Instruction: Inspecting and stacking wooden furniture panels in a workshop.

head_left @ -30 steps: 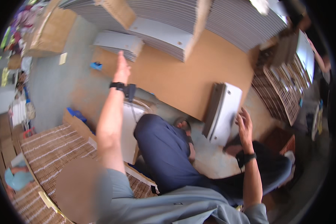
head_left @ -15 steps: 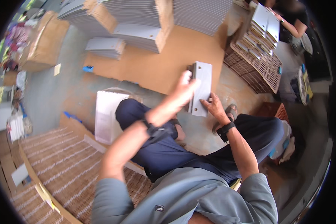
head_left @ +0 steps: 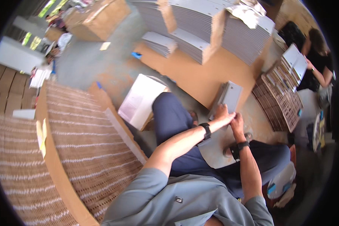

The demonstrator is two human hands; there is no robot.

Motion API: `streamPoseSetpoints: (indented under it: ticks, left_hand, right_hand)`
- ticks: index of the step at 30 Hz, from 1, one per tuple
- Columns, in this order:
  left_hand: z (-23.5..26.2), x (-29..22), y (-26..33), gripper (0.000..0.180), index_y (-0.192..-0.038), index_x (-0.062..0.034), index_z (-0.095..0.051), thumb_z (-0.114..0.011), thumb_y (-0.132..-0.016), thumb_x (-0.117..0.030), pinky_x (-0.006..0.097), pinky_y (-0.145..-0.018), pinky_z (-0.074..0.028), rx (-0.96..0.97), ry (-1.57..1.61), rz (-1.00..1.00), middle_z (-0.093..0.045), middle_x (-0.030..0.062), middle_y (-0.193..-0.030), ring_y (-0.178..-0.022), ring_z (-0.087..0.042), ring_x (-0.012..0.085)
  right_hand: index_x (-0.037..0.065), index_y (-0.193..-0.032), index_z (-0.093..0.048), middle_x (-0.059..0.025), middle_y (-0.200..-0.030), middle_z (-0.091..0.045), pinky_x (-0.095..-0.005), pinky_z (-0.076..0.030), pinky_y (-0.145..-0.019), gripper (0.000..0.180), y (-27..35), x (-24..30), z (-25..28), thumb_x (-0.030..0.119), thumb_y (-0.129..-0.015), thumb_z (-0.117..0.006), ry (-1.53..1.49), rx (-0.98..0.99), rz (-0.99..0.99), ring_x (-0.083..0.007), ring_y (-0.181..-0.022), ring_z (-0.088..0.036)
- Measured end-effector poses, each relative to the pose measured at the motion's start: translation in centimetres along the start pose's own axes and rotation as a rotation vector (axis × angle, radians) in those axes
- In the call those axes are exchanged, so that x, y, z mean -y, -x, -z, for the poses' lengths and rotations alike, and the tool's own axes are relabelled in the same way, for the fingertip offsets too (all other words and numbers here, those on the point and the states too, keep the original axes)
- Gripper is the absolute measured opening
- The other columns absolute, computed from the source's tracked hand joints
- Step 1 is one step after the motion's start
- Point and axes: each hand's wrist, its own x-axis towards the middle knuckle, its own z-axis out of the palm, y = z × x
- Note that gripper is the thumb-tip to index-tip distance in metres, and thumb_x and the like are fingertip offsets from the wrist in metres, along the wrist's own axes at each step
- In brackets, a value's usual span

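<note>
A small stack of grey flat boards (head_left: 232, 93), each with a round hole near its end, lies on the near edge of a brown sheet (head_left: 192, 77). At the stack's near end, my left hand (head_left: 222, 114) has its fingers curled in. My right hand (head_left: 237, 125) meets it there, fingertips pinched against the left hand's fingers. Whatever the fingers may hold between them is too small or hidden to make out. Both wrists wear black bands.
Tall stacks of grey boards (head_left: 248, 41) stand at the far side of the sheet. A brown plastic crate (head_left: 277, 101) with boards on top is at the right, beside another person (head_left: 318, 60). On the left are a white box (head_left: 141, 101) and a large carton of brown ribbed pieces (head_left: 90, 139).
My left hand has come off the stack's left side to its near end, and my right hand has left its right edge to join it. The view has swung left.
</note>
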Motion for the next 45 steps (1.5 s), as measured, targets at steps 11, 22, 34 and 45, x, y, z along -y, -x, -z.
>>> streamPoseSetpoints:
  ticks: [11, 22, 34, 45]
  left_hand:
    - [1.2, -1.6, 2.3, 0.056, -0.125, 0.0089, -0.046, -0.069, -0.087, -0.025, 0.045, -0.087, -0.053, 0.137, 0.672, 0.185, -0.064, 0.0317, -0.108, -0.101, -0.066, 0.0404]
    - [1.9, -3.3, 2.5, 0.026, -0.098, 0.005, -0.064, -0.062, -0.082, -0.016, 0.04, -0.064, -0.055, 0.209, 0.647, 0.04, -0.068, 0.0205, -0.086, -0.076, -0.068, 0.0264]
    - [-1.4, -2.3, 0.9, 0.045, -0.133, -0.0047, -0.053, -0.06, -0.093, -0.024, 0.042, -0.096, -0.05, 0.079, 0.323, -0.188, -0.062, 0.0215, -0.127, -0.116, -0.061, 0.0334]
    - [-2.5, 1.4, -1.1, 0.052, -0.131, -0.0026, -0.053, -0.062, -0.086, -0.028, 0.044, -0.095, -0.048, 0.066, 0.154, -0.116, -0.063, 0.0236, -0.118, -0.111, -0.061, 0.037]
  right_hand:
    - [-0.002, -0.129, -0.048, -0.0137, -0.12, -0.059, -0.0369, -0.043, -0.097, 0.048, 2.1, 1.0, 1.6, 0.025, -0.093, -0.065, -0.373, 0.33, 0.014, -0.0216, -0.11, -0.056]
    - [-0.001, -0.137, -0.043, -0.0166, -0.118, -0.06, -0.0367, -0.052, -0.086, 0.065, 3.2, 1.2, 3.1, 0.011, -0.078, -0.069, -0.347, 0.143, 0.2, -0.0261, -0.103, -0.06]
    - [0.004, -0.155, -0.015, -0.0299, -0.13, -0.044, -0.0516, -0.044, -0.098, 0.109, 0.0, -2.9, 15.7, 0.042, -0.074, -0.077, 0.268, -0.702, -0.328, -0.0447, -0.116, -0.049]
    - [0.013, -0.155, -0.016, -0.0313, -0.134, -0.044, -0.0542, -0.043, -0.101, 0.109, -3.3, -10.1, 22.2, 0.048, -0.073, -0.078, 0.481, -0.501, -0.619, -0.0467, -0.126, -0.046]
